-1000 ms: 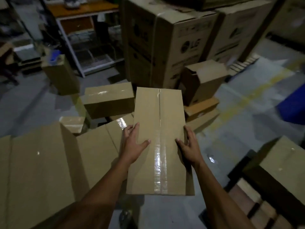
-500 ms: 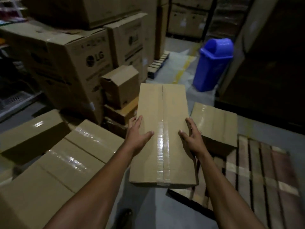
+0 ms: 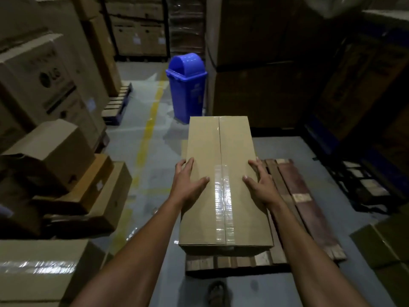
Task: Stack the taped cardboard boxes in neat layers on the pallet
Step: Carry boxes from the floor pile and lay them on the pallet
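I carry a long taped cardboard box [image 3: 223,151], clear tape along its top seam, lengthwise in front of me. My left hand [image 3: 188,185] grips its left edge and my right hand [image 3: 259,185] its right edge, thumbs on top and fingers down the sides. The box hangs over the left part of the wooden pallet [image 3: 301,196] on the floor. I cannot tell whether it touches the slats. A strip of another cardboard box [image 3: 184,149] shows beneath its far left side.
A blue swing-lid bin [image 3: 188,85] stands beyond the pallet. Large printed cartons [image 3: 44,74] and smaller stacked boxes [image 3: 66,165] line the left, and a taped box [image 3: 39,267] lies at bottom left. Dark cartons [image 3: 265,63] wall the right; more boxes [image 3: 387,251] sit at lower right.
I have turned right with the box in both hands. The pallet has come from the right edge of view to directly under the box, which now hides the box on it.
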